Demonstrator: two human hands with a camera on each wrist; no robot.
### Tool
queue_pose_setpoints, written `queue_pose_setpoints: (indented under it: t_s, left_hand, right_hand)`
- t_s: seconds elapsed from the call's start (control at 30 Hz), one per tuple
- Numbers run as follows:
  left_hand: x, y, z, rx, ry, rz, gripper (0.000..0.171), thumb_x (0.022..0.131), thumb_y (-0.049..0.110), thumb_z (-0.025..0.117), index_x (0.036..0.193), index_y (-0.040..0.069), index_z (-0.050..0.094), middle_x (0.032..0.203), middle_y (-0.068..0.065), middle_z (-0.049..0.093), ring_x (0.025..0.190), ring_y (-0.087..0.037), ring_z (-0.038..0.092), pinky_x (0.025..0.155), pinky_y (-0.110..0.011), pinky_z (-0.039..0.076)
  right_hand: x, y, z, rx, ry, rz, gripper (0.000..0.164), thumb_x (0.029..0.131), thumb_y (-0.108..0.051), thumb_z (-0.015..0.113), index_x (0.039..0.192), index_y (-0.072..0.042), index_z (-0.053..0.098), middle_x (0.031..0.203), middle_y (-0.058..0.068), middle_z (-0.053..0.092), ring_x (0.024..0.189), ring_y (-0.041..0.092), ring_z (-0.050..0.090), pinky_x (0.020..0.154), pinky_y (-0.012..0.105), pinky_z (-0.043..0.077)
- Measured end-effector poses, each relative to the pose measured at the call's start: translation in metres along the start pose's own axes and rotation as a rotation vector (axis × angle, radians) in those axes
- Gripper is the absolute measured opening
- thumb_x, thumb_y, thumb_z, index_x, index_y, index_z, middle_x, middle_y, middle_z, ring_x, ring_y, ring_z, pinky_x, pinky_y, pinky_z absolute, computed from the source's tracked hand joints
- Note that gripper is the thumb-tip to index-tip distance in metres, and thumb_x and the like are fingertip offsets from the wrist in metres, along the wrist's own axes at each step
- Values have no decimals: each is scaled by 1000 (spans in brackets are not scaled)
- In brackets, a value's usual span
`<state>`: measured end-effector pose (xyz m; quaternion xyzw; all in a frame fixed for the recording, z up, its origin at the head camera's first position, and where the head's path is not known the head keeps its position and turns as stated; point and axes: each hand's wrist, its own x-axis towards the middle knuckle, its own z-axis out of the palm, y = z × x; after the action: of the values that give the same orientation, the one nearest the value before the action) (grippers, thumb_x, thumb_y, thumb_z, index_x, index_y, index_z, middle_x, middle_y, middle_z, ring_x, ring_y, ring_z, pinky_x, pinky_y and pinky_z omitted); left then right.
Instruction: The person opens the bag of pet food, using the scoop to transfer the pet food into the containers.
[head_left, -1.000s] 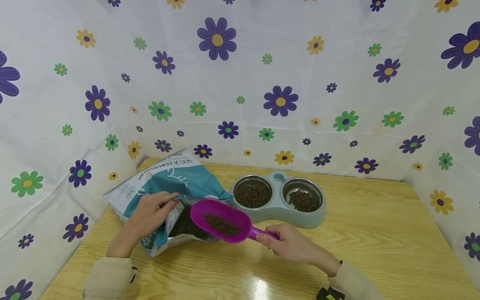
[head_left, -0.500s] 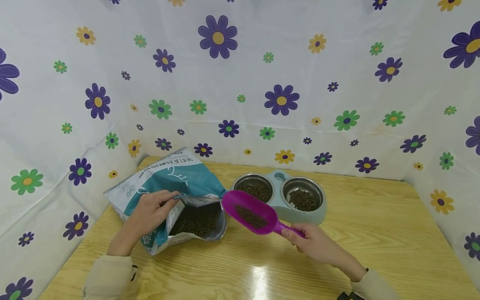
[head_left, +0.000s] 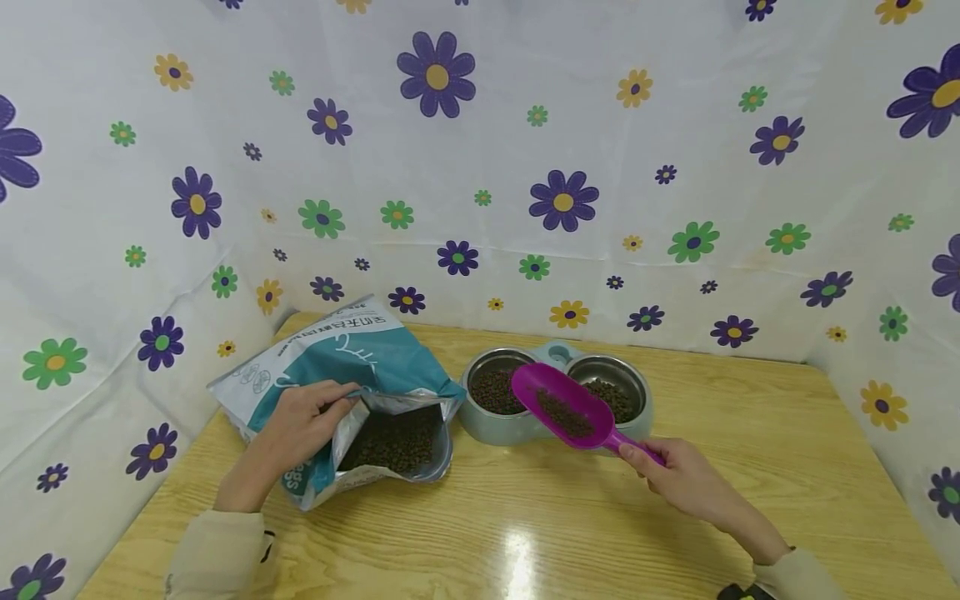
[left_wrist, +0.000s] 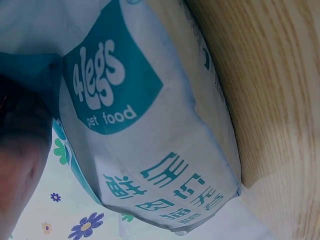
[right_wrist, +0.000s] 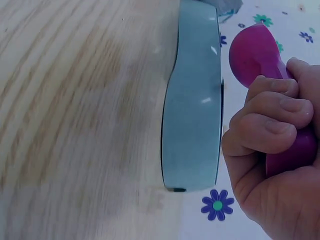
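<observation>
My left hand (head_left: 307, 425) grips the upper edge of a teal and white pet food bag (head_left: 367, 342), holding its mouth open. The bag lies on its side, and brown kibble (head_left: 397, 446) shows inside. In the left wrist view the printed bag (left_wrist: 145, 145) fills the middle. With curled fingers my right hand (head_left: 686, 479) holds the handle of a magenta scoop (head_left: 525, 379), which carries some kibble. The scoop hangs over the blue double pet bowl (head_left: 487, 429), hiding part of both steel dishes. In the right wrist view my fingers wrap the scoop's handle (right_wrist: 295, 155).
Both dishes, the left one (head_left: 480, 367) and the right one (head_left: 633, 379), contain kibble. They stand near the back of the wooden table (head_left: 750, 450), to the right of the bag. A flower-printed cloth (head_left: 495, 142) encloses the back and sides.
My right hand has carried the loaded scoop rightward from over the bag's mouth to above the double bowl. The left hand and the bag stay nearly in place.
</observation>
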<state>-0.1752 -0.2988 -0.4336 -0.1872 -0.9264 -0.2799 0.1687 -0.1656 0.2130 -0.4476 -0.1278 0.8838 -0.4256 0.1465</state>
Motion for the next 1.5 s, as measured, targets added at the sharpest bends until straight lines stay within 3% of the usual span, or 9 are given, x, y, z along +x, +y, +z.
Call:
queue_pose_setpoints:
  t_s: [0.2,0.43,0.63,0.97,1.5]
  left_hand:
    - [-1,1,0,-12,-9,-12,25,101,7,62,121,4,76,98,-3,77,68,1,52,59,-22,43]
    - [0,2,-1,-15,-2,-4,24,101,7,62,120,4,76,97,-3,77,66,2,51,58,-22,42]
    - [0,0,-1,-17,-8,-11,25,101,7,61,121,4,76,96,-2,76,66,2,51,57,-23,42]
    - [0,-1,0,-7,-8,-12,25,102,8,61,121,5,76,97,-3,77,65,2,51,57,-23,41]
    - [0,0,-1,-7,-26,-35,26,102,10,61,123,5,75,98,-4,77,65,0,51,57,-23,41]
  right_hand:
    - [-5,7,-20,-66,56,3,45,106,-40,55,84,-3,63,64,-5,47,52,5,38,46,22,32]
    - [-11,3,-50,-287,150,-30,40,106,-37,56,81,-7,63,63,-5,43,54,6,35,49,22,30]
    - [-12,-3,-66,-417,153,-5,42,106,-42,55,82,-9,64,61,-4,43,54,8,37,51,24,31]
    - [-11,-10,-73,-521,162,38,48,104,-50,55,80,-10,65,61,-3,47,56,13,41,51,26,31]
    - [-9,-18,-71,-678,207,-21,45,100,-45,64,70,-14,52,60,-3,44,53,13,40,50,27,29]
